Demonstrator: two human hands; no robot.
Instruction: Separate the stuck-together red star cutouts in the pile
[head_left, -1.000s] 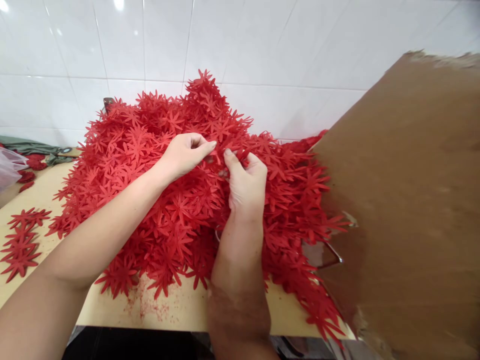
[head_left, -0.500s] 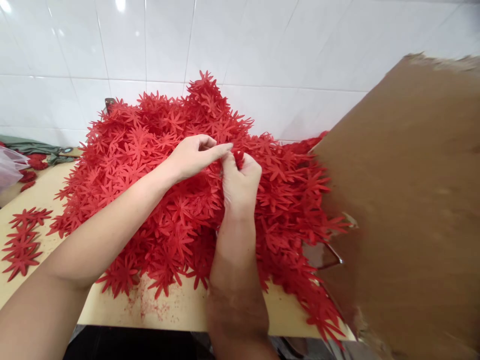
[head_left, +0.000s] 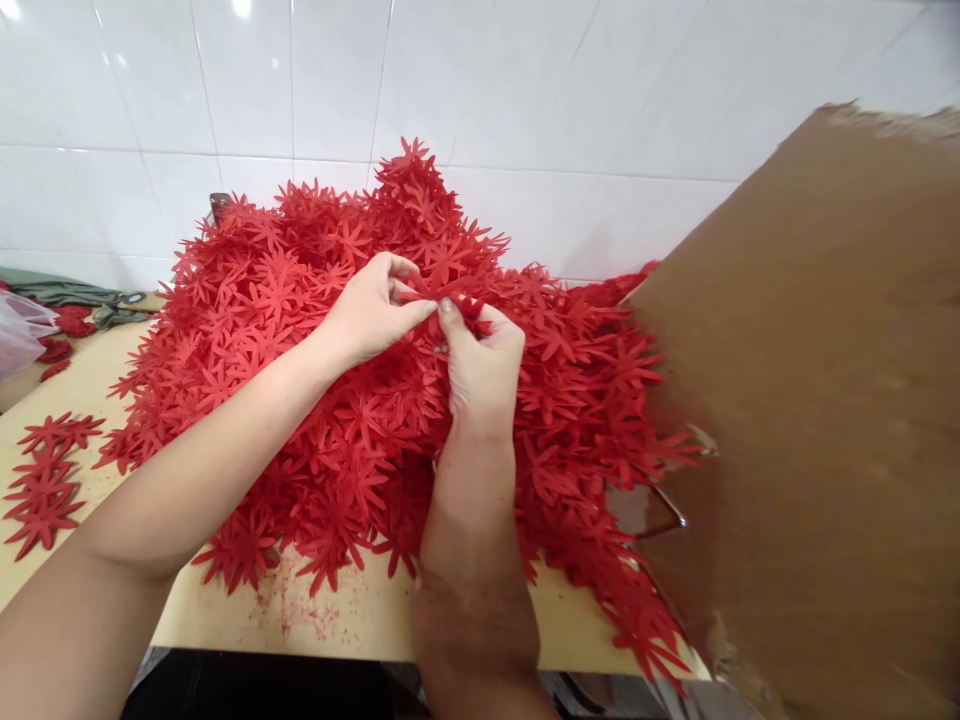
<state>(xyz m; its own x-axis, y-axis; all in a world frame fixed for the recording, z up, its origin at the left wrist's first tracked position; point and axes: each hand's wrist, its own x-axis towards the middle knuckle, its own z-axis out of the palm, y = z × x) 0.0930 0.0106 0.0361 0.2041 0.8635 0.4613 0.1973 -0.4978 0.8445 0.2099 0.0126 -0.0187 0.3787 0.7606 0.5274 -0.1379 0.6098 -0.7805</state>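
Note:
A large heap of red star-shaped flower cutouts (head_left: 285, 290) with narrow petals covers most of the table. Over its middle, my left hand (head_left: 381, 308) pinches a red flower cutout (head_left: 414, 293) between thumb and fingers. My right hand (head_left: 484, 350) is closed around red flower cutouts (head_left: 475, 318), whose petals stick out between thumb and curled fingers. The thumb tips of both hands almost meet. How many cutouts the right hand holds is hidden by its fingers.
A small group of red cutouts (head_left: 46, 485) lies at the left on the pale tabletop (head_left: 352, 615). A brown cardboard sheet (head_left: 817, 400) rises at the right beside a bent metal wire (head_left: 667, 510). Behind is a white tiled wall (head_left: 525, 90). Green cloth (head_left: 56, 288) and clear plastic (head_left: 21, 330) lie far left.
My left hand has drawn slightly left and up from the right hand, and a red cutout now shows in its pinch. The right hand has hardly moved.

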